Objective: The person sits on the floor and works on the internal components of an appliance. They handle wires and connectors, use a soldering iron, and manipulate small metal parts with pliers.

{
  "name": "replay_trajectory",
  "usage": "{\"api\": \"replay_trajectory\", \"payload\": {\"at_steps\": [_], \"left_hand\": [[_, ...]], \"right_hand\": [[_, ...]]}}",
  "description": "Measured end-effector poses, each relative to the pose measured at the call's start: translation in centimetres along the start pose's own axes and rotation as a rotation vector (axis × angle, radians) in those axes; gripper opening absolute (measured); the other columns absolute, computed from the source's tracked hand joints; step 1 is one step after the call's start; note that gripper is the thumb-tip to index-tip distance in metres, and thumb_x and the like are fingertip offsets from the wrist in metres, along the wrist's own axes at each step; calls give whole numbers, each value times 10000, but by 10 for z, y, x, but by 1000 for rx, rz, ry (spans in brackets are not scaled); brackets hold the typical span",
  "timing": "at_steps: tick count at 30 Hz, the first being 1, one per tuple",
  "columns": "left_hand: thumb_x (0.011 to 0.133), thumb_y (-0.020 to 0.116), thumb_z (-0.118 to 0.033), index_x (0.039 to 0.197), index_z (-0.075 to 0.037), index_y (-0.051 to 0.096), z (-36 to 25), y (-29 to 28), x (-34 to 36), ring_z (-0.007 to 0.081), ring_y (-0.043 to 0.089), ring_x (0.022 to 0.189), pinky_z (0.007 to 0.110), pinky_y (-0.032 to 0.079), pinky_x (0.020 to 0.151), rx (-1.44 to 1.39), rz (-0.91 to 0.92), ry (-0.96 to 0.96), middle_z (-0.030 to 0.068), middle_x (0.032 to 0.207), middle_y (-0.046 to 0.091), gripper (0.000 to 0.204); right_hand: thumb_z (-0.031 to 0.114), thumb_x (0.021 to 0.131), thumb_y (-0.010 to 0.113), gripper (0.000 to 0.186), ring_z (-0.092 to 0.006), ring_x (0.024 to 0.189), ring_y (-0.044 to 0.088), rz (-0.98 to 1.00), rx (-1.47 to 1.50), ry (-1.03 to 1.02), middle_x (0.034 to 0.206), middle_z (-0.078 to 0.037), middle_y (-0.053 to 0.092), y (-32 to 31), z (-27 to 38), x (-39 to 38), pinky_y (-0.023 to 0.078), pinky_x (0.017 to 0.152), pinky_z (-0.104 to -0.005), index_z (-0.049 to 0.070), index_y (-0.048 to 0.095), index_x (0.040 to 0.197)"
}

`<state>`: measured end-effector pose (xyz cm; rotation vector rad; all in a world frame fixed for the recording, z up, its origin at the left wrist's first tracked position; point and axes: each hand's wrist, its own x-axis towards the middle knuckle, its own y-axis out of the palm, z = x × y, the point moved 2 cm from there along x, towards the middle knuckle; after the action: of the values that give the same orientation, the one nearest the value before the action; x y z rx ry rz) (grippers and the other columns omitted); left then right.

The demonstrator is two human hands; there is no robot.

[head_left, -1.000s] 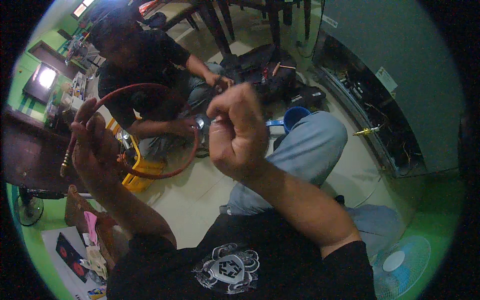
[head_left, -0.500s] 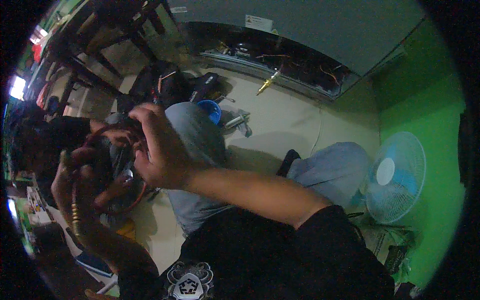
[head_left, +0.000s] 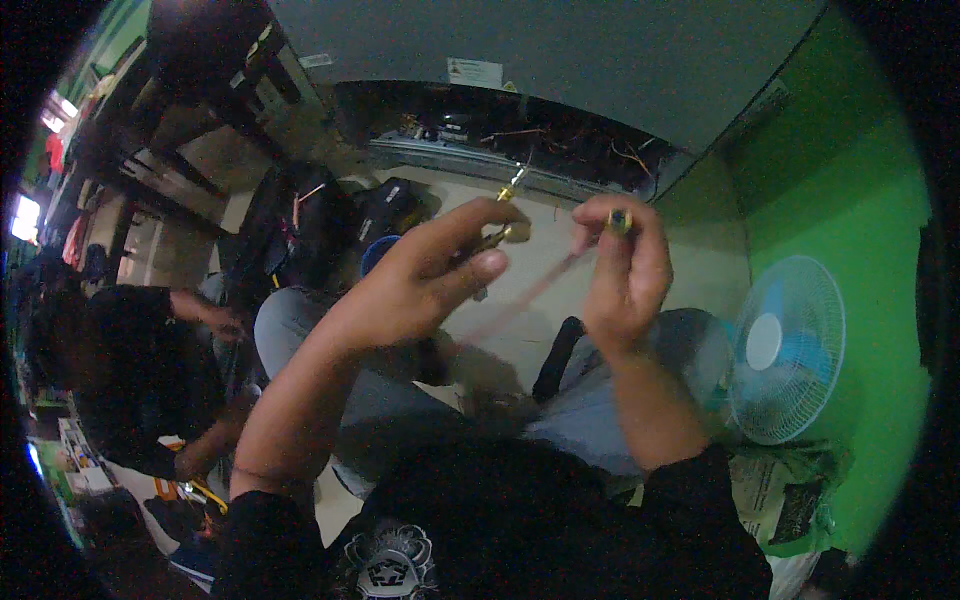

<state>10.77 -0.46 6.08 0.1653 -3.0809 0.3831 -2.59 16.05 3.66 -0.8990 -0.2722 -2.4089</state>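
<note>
My left hand (head_left: 415, 275) is raised in front of the grey appliance, thumb and index finger closed around a small brass fitting (head_left: 514, 233). Just beyond its index finger, a brass valve (head_left: 508, 190) sticks out on a thin pipe from the appliance's open base. I cannot tell whether the fitting and the valve are joined. To the right, my right hand (head_left: 632, 275) pinches the brass end (head_left: 620, 220) of a hose, its round opening showing. The reddish hose (head_left: 540, 293), smeared by motion, slants down from near that hand toward the lower left.
The grey appliance (head_left: 640, 70) stands ahead, copper pipes in its base. A fan (head_left: 787, 350) is by the green wall (head_left: 860, 200) at right. A co-worker in black (head_left: 135, 370) sits at left. Dark bags (head_left: 285, 225) and a blue container (head_left: 378, 253) lie nearby.
Both hands have moved right from the coiled hose at left and spread apart, now in front of the appliance. The view has shifted slightly, uncovering the co-worker.
</note>
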Motion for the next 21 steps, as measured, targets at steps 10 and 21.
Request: {"api": "replay_trajectory", "payload": {"at_steps": [10, 21], "left_hand": [[929, 630, -107, 1104, -50, 615, 162, 8, 44, 99, 483, 747, 268, 387, 656, -373, -346, -112, -6, 861, 511, 185], [874, 573, -309, 1148, -37, 595, 179, 10, 54, 78, 350, 732, 244, 272, 658, -685, -153, -52, -44, 818, 406, 386]], "right_hand": [[210, 1024, 562, 144, -41, 677, 370, 261, 116, 669, 811, 49, 437, 4, -121, -38, 328, 593, -205, 96, 585, 1109], [222, 1006, 584, 171, -65, 777, 436, 377, 282, 590, 859, 37, 490, 31, -127, -32, 379, 720, -230, 69, 587, 1080]]}}
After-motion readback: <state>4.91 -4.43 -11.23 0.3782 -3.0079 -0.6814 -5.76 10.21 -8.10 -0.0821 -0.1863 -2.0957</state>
